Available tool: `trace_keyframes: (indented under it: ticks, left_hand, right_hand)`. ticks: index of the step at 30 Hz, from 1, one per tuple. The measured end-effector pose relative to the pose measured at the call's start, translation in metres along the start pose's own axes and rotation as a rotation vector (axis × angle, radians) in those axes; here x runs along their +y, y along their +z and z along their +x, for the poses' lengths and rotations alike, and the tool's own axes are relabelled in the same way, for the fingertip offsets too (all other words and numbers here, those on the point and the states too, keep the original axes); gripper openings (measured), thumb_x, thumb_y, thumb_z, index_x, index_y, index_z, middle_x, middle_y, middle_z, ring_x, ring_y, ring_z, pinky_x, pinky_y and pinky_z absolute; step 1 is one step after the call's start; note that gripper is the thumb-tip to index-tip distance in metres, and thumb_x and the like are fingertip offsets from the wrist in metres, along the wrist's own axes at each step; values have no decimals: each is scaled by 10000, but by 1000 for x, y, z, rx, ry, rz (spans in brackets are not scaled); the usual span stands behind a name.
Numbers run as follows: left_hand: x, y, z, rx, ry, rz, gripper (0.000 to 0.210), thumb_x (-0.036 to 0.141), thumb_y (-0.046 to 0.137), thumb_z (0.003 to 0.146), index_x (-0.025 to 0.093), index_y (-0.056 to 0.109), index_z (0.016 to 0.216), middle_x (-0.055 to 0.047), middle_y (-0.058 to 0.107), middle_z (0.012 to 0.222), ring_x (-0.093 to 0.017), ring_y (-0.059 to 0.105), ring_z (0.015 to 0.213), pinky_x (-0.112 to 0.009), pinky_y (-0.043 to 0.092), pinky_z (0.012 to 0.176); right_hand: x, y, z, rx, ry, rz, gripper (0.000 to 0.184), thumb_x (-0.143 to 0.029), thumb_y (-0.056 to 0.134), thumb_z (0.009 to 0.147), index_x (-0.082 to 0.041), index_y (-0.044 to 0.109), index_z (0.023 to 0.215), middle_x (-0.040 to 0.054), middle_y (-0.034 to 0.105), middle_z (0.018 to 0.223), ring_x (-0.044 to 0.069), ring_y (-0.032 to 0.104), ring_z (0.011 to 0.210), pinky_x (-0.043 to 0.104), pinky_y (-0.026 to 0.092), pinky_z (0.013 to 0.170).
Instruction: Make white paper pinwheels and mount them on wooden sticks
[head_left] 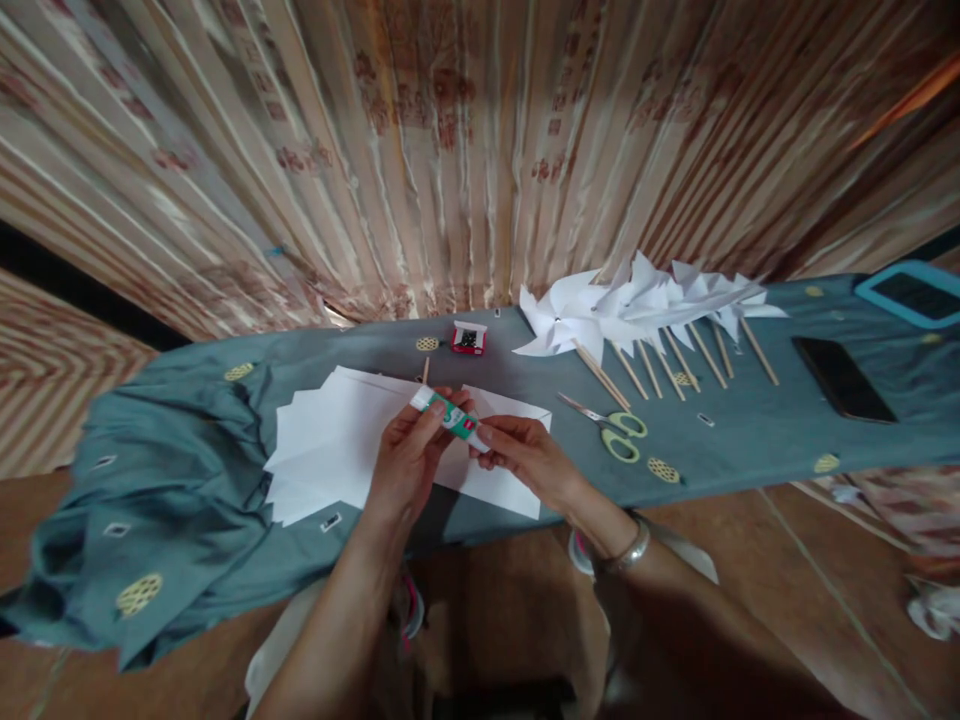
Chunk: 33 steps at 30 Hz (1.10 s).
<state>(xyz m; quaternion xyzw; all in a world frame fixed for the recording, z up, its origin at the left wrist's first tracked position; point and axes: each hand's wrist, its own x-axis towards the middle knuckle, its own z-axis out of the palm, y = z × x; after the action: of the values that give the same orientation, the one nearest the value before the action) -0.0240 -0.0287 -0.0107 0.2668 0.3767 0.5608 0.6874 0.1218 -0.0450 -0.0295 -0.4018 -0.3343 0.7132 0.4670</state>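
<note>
A green and white glue stick (455,418) is held between both hands above the table. My left hand (409,455) grips its body near the upper-left end. With its fingers closed, my right hand (525,455) pinches the lower-right end. Under the hands lie a fanned stack of white paper (322,450) on the left and a single white sheet (499,490) on the right. A short wooden stick end (426,370) shows behind the glue stick. Green-handled scissors (611,425) rest to the right of my right hand, their blades pointing up and left.
Several white paper pinwheels (570,315) on wooden sticks overlap at the back right. A small red box (469,340) stands open near the back edge. Farther right lie a dark phone (844,380) and a blue-framed object (915,292). A curtain (450,150) hangs behind the cloth-covered table (195,480).
</note>
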Motion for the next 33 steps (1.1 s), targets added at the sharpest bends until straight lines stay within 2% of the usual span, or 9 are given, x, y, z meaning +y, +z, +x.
trace_keyframes:
  ticks: [5, 12, 15, 18, 22, 24, 28, 30, 33]
  left_hand:
    - [2, -8, -6, 45, 44, 62, 289, 271, 852, 592, 173, 754, 846, -15, 751, 876, -112, 667, 802, -219, 512, 785]
    - [4, -13, -6, 77, 71, 126, 229, 286, 827, 600, 164, 760, 782, -28, 734, 799, -123, 637, 756, -230, 487, 730]
    - [4, -17, -7, 3, 46, 268, 264, 266, 823, 595, 175, 763, 836, -27, 736, 819, -142, 629, 747, -253, 480, 726]
    - [-1, -18, -10, -88, 44, 501, 280, 212, 816, 580, 193, 766, 855, -25, 743, 849, -182, 637, 778, -275, 475, 738]
    - [-17, -13, -17, -252, 47, 727, 254, 264, 753, 689, 212, 761, 938, -9, 732, 819, -193, 624, 763, -271, 456, 717]
    - [-24, -7, -18, -249, 39, 668, 226, 317, 727, 731, 208, 756, 927, -9, 716, 783, -191, 618, 752, -274, 458, 714]
    - [-35, 5, -15, -112, -7, 241, 344, 363, 766, 696, 213, 736, 1004, -30, 734, 980, -216, 633, 983, -318, 447, 921]
    - [-36, 10, -13, -91, -41, 111, 390, 364, 799, 655, 211, 737, 1008, -33, 736, 1018, -214, 627, 1032, -317, 425, 962]
    - [-32, 13, -12, -92, -79, 50, 383, 378, 823, 616, 193, 747, 942, -43, 749, 969, -211, 650, 989, -312, 442, 928]
  right_hand:
    - [-8, -5, 9, 132, -82, 3, 402, -495, 853, 551, -156, 735, 733, 9, 685, 595, 74, 552, 500, 212, 408, 520]
    - [-10, -8, 13, 124, -140, -129, 416, -530, 815, 587, -152, 720, 735, 1, 669, 590, 83, 545, 507, 226, 405, 503]
    - [-15, -15, 11, 136, -188, -226, 397, -537, 793, 617, -160, 707, 708, -10, 644, 585, 87, 531, 505, 231, 405, 495]
    - [-19, -24, 7, 171, -236, -355, 370, -529, 777, 643, -170, 697, 685, -19, 621, 578, 86, 503, 497, 228, 393, 482]
    - [-18, -27, 0, 147, -252, -448, 383, -546, 765, 653, -173, 679, 670, -28, 595, 565, 87, 475, 503, 224, 369, 472]
    - [-16, -24, -2, 111, -265, -420, 399, -567, 743, 676, -175, 682, 722, -19, 615, 605, 99, 509, 538, 234, 406, 511]
    - [-11, -15, -5, 104, -295, -299, 441, -589, 690, 732, -197, 679, 933, 18, 686, 808, 136, 609, 707, 271, 493, 686]
    - [-7, -12, -5, 109, -295, -307, 441, -584, 695, 731, -203, 678, 953, 29, 695, 876, 150, 621, 780, 275, 498, 731]
    - [-1, -7, -6, 25, -266, -323, 435, -585, 697, 728, -192, 692, 914, 20, 694, 841, 148, 612, 779, 270, 492, 737]
